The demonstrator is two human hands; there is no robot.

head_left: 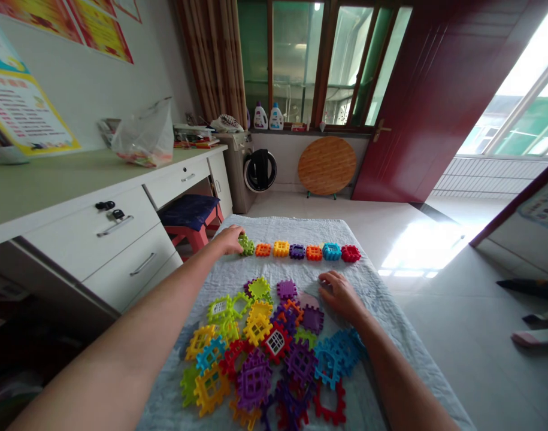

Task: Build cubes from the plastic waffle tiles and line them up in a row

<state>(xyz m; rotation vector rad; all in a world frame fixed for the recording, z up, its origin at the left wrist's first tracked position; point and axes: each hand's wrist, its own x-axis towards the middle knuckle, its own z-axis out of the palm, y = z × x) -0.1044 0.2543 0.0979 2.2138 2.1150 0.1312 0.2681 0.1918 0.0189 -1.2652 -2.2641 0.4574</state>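
At the far left end of a row of blocks, my left hand [231,240] has its fingers closed on a green block [246,244]. Rightward along the row stand an orange block [263,250], a yellow block [281,248], a dark purple block [296,251], another orange block [314,253], a blue block [332,251] and a red block [350,254]. Empty, with fingers apart, my right hand [342,294] lies over the cloth beside a purple notched tile [312,319]. Several loose tiles in many colours, such as a large purple window tile [254,380], are heaped nearer me.
A pale blue cloth [381,323] covers the table. To the left are a desk with drawers [121,233] and a stool [190,214]. Beyond stand a washing machine [236,173], a round wooden tabletop [327,166] and a dark red door [417,108].
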